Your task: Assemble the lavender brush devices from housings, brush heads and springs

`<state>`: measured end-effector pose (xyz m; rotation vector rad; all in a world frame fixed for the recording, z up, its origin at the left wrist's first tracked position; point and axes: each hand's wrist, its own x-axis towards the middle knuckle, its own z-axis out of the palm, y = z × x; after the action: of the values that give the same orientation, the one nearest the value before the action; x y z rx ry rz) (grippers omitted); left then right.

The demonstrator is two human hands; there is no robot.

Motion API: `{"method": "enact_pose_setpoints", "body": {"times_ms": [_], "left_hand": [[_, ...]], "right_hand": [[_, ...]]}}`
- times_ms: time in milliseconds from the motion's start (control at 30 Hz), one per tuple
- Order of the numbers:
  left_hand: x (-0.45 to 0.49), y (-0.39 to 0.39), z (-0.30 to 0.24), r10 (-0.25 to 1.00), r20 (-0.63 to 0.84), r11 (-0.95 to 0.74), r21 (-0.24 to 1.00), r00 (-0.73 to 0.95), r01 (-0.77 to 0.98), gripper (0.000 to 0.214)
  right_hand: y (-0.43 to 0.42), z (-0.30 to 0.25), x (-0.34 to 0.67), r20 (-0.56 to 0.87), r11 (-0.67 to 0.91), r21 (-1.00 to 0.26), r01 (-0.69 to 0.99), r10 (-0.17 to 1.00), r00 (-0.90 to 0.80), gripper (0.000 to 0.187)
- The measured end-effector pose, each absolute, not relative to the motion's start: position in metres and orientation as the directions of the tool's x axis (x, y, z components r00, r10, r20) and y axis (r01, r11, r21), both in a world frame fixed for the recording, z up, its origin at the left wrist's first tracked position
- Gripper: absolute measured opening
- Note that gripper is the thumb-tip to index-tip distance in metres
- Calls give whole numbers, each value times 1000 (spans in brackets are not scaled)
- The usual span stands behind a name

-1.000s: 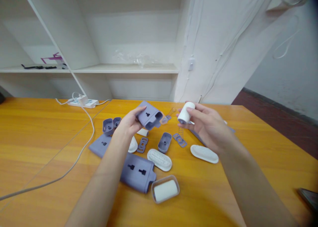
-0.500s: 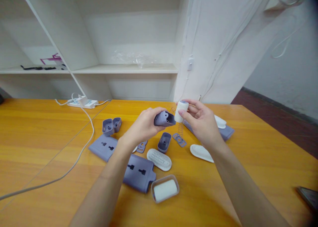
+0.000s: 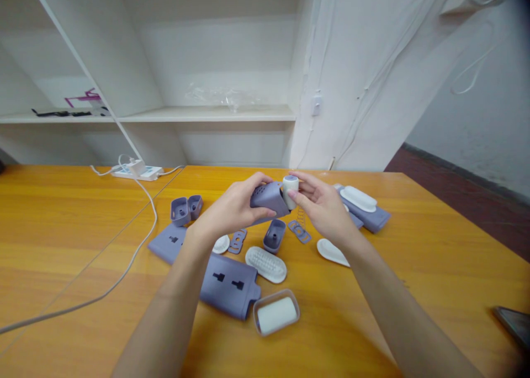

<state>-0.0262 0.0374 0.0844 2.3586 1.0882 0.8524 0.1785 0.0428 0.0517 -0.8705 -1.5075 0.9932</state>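
My left hand [image 3: 238, 204] is wrapped round a purple plastic housing [image 3: 268, 197] with rows of small holes, held above the table. Between the thumb and fingers of my right hand [image 3: 325, 204] is a white roller [image 3: 290, 191] with a purple end cap. The roller stands upright at the housing's open right end and seems to overlap its mouth; how far inside it sits I cannot tell. Below the hands lie a small purple cup [image 3: 274, 235], a flat purple plate with ring openings [image 3: 298, 232] and a white oval bristle pad [image 3: 266, 264].
Purple panels with black slots [image 3: 229, 287] lie front left, beside a clear box [image 3: 276, 333] containing a white roll. Two joined purple cups [image 3: 180, 211] stand farther left. White oval pieces [image 3: 359, 198] and purple parts lie right. A power strip [image 3: 143, 172] and cable [image 3: 154, 218] are at left.
My left hand has turned the housing so its holed side shows more. My right hand has moved the roller left and slightly down, against the housing's open end.
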Motion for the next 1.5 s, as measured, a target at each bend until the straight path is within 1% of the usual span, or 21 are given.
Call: {"method": "enact_pose_setpoints", "body": {"times_ms": [133,333,433,533,667,833,1033,1167,1300,1400,1500], "left_hand": [[-33,45,82,779,355,-608,628,517,486,47],[-36,51,76,813,270,-552,642,516,533,52],[-34,52,74,811,266,-550,650,521,524,52],[-30,52,72,818,281,-543,665,502,512,53],[-24,52,71,821,298,-542,675,487,500,51],[-21,52,71,816,332,-558,668,473,492,50],[-20,50,74,796,366,-586,665,483,462,50],[-21,51,76,788,352,-590,667,505,456,49],[-24,51,76,790,332,-586,656,516,476,49],[-25,49,79,795,339,-585,647,503,489,51],[-24,47,81,796,343,-584,647,498,489,50]], "right_hand": [[43,50,176,337,342,-940,6,927,-166,41],[40,48,172,259,291,-953,87,927,-271,42],[41,46,174,240,292,-948,129,918,-314,43],[42,46,179,263,331,-928,169,907,-330,47],[41,49,185,297,409,-865,290,884,-360,46],[35,57,185,373,491,-694,526,871,-321,41],[25,69,182,407,503,-599,622,861,-304,39],[26,68,184,405,531,-595,604,847,-345,38],[31,60,183,426,549,-610,572,835,-347,40],[32,57,180,443,563,-661,496,826,-348,44],[29,59,177,419,530,-725,439,846,-329,47]]}}
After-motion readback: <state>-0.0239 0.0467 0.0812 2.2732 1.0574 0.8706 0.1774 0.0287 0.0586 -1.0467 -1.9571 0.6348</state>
